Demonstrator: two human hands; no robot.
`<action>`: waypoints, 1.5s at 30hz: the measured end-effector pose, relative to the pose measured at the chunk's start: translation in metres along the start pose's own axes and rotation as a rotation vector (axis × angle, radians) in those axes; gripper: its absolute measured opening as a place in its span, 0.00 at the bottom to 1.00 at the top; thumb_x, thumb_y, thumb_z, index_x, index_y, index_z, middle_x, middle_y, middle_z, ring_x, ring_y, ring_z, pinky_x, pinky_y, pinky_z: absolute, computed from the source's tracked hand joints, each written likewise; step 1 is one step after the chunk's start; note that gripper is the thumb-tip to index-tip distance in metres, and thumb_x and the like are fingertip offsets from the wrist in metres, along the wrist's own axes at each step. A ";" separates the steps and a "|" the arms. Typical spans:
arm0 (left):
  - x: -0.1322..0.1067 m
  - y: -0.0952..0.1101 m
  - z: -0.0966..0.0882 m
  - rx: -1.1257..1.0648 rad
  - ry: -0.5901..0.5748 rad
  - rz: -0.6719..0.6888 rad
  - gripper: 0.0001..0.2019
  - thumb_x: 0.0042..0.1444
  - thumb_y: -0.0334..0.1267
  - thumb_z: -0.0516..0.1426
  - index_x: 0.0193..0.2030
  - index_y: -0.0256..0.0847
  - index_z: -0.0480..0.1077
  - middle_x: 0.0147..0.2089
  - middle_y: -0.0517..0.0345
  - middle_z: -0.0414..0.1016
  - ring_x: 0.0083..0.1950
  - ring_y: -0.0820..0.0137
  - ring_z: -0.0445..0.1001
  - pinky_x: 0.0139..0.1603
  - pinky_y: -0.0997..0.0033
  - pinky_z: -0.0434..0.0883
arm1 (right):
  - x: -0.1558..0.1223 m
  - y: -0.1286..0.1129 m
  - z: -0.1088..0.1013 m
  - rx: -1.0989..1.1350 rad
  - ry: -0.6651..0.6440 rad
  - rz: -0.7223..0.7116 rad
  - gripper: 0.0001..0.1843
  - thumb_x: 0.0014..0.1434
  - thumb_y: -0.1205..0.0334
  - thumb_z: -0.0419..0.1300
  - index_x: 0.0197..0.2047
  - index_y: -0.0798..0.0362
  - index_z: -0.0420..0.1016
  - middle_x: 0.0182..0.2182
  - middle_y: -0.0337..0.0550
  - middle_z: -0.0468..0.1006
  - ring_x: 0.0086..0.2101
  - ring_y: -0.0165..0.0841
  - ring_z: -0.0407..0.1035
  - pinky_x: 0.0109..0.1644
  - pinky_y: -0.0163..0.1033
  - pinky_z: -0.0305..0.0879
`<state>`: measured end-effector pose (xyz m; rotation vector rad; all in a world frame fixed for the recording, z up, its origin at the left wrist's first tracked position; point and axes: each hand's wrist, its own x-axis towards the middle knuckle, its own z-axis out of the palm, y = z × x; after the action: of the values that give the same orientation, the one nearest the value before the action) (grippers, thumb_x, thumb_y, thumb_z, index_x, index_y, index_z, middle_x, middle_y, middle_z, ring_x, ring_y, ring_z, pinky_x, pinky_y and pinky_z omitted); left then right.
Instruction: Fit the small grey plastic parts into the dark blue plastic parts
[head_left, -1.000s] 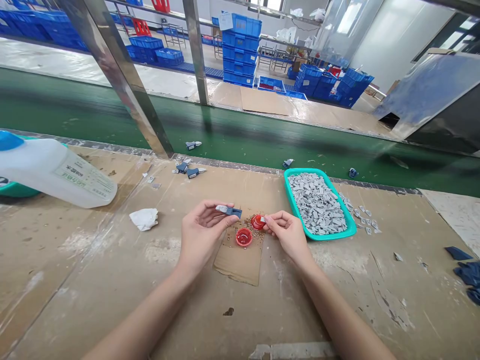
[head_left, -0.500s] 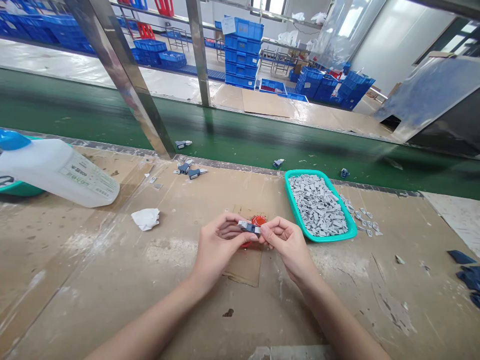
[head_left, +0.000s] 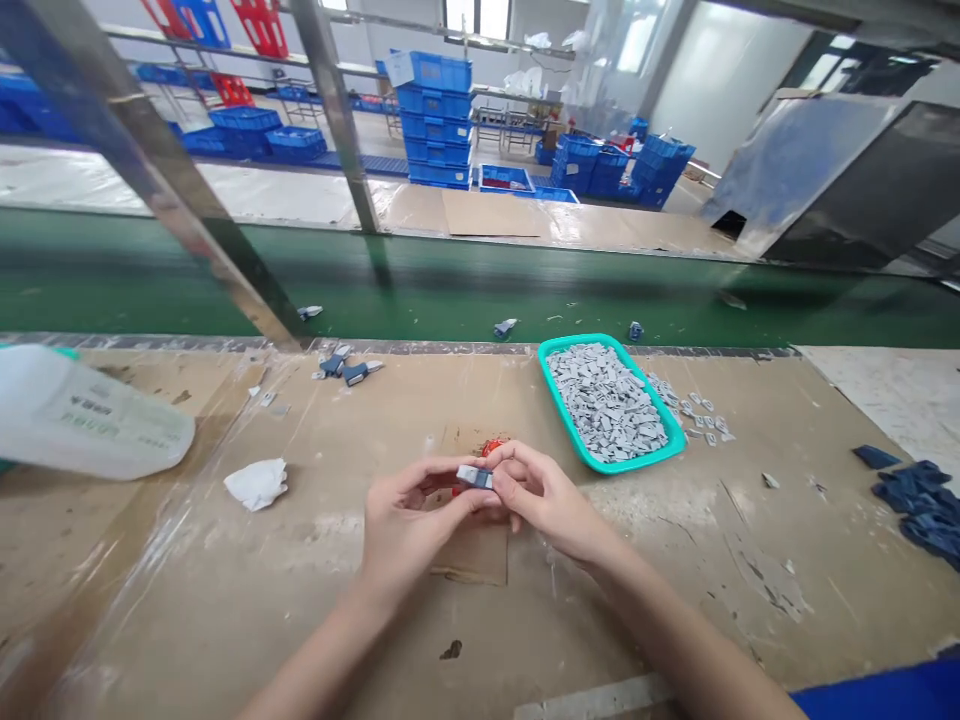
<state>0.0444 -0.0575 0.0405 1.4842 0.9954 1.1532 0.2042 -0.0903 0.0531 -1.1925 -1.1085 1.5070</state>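
L hand [head_left: 405, 515] and R hand [head_left: 541, 492] met over a cardboard scrap [head_left: 474, 555], both pinching one small grey-blue part [head_left: 475, 477] w/ fingertips. Red cap [head_left: 491, 446] sat just behind. Further back-right: teal tray [head_left: 567, 420] of grey pieces; left, white jug [head_left: 82, 425] and crumpled tissue [head_left: 257, 483]. Green belt [head_left: 480, 290] beyond.

red caps [head_left: 491, 446] mostly hidden behind hands, white jug [head_left: 82, 425] cut off at left edge
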 end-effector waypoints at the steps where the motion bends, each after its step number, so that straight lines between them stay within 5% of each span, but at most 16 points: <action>1: 0.003 0.001 -0.001 0.026 -0.017 0.007 0.14 0.42 0.35 0.68 0.39 0.44 0.77 0.38 0.55 0.81 0.37 0.63 0.79 0.43 0.62 0.78 | 0.001 -0.003 -0.005 -0.070 0.051 -0.046 0.16 0.58 0.47 0.58 0.41 0.50 0.70 0.33 0.40 0.77 0.31 0.31 0.70 0.28 0.33 0.63; 5: 0.030 0.000 -0.010 0.167 -0.063 0.075 0.25 0.54 0.38 0.60 0.60 0.44 0.65 0.52 0.50 0.76 0.50 0.63 0.75 0.57 0.60 0.70 | 0.009 -0.008 -0.053 -0.566 0.536 -0.279 0.11 0.62 0.55 0.54 0.39 0.50 0.75 0.37 0.43 0.78 0.37 0.36 0.70 0.38 0.40 0.65; 8: 0.078 -0.012 -0.024 0.329 -0.106 0.127 0.29 0.61 0.40 0.51 0.69 0.41 0.51 0.57 0.45 0.71 0.57 0.61 0.70 0.59 0.56 0.65 | 0.015 -0.003 -0.096 -0.952 0.779 -0.248 0.10 0.61 0.58 0.57 0.40 0.49 0.78 0.38 0.47 0.77 0.42 0.43 0.66 0.46 0.47 0.62; 12: 0.168 -0.036 -0.036 0.815 -0.132 0.167 0.27 0.60 0.34 0.45 0.67 0.35 0.54 0.57 0.43 0.71 0.58 0.57 0.68 0.60 0.54 0.62 | 0.025 0.004 -0.116 -1.156 0.819 -0.181 0.12 0.60 0.60 0.58 0.45 0.48 0.80 0.36 0.50 0.74 0.42 0.47 0.62 0.44 0.48 0.62; 16: 0.242 -0.052 -0.031 0.957 -0.171 0.143 0.28 0.53 0.29 0.50 0.63 0.30 0.60 0.52 0.38 0.74 0.55 0.51 0.70 0.56 0.52 0.64 | 0.031 0.005 -0.106 -1.244 0.783 -0.188 0.15 0.59 0.64 0.61 0.49 0.42 0.78 0.39 0.50 0.70 0.42 0.45 0.62 0.41 0.45 0.63; 22: 0.279 -0.058 -0.007 1.015 -0.129 0.185 0.25 0.56 0.36 0.52 0.60 0.31 0.62 0.59 0.34 0.68 0.62 0.47 0.61 0.61 0.48 0.57 | 0.036 0.011 -0.107 -1.281 0.757 -0.193 0.06 0.60 0.62 0.59 0.35 0.48 0.78 0.34 0.50 0.72 0.41 0.46 0.62 0.36 0.44 0.62; 26: 0.279 -0.061 0.011 0.952 -0.205 0.149 0.19 0.51 0.42 0.59 0.48 0.35 0.71 0.48 0.39 0.75 0.55 0.48 0.67 0.59 0.50 0.60 | 0.035 0.012 -0.110 -1.182 0.722 -0.231 0.05 0.61 0.65 0.57 0.36 0.51 0.74 0.34 0.50 0.75 0.41 0.46 0.65 0.38 0.45 0.63; 31: 0.257 -0.057 0.022 0.769 -0.161 0.088 0.14 0.50 0.37 0.59 0.43 0.35 0.73 0.46 0.39 0.76 0.52 0.49 0.71 0.57 0.49 0.62 | 0.023 0.003 -0.107 -0.661 0.709 -0.274 0.08 0.63 0.57 0.54 0.40 0.51 0.71 0.39 0.47 0.77 0.37 0.40 0.72 0.39 0.43 0.67; 34: 0.217 -0.047 0.020 0.585 -0.147 0.073 0.16 0.53 0.40 0.57 0.47 0.36 0.72 0.49 0.41 0.75 0.52 0.54 0.72 0.55 0.52 0.67 | 0.014 -0.003 -0.100 -0.460 0.644 -0.292 0.13 0.64 0.52 0.52 0.44 0.49 0.72 0.39 0.45 0.78 0.36 0.38 0.73 0.38 0.41 0.68; 40: 0.113 -0.010 -0.007 0.147 -0.162 -0.062 0.20 0.54 0.46 0.59 0.51 0.37 0.70 0.54 0.43 0.75 0.55 0.60 0.73 0.55 0.60 0.70 | 0.000 -0.007 -0.070 -0.568 0.439 -0.365 0.17 0.65 0.54 0.50 0.52 0.47 0.73 0.40 0.45 0.78 0.40 0.40 0.72 0.43 0.44 0.67; 45: 0.064 0.003 -0.033 -0.166 0.040 -0.191 0.19 0.47 0.41 0.66 0.45 0.39 0.73 0.49 0.47 0.78 0.50 0.63 0.76 0.53 0.63 0.72 | -0.005 -0.003 -0.046 -0.523 0.256 -0.392 0.16 0.67 0.56 0.50 0.49 0.45 0.77 0.37 0.43 0.79 0.39 0.37 0.71 0.44 0.42 0.66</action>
<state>0.0261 0.0098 0.0577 1.2119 1.0196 1.1025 0.2509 -0.0888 0.0505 -1.3651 -1.5024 0.7625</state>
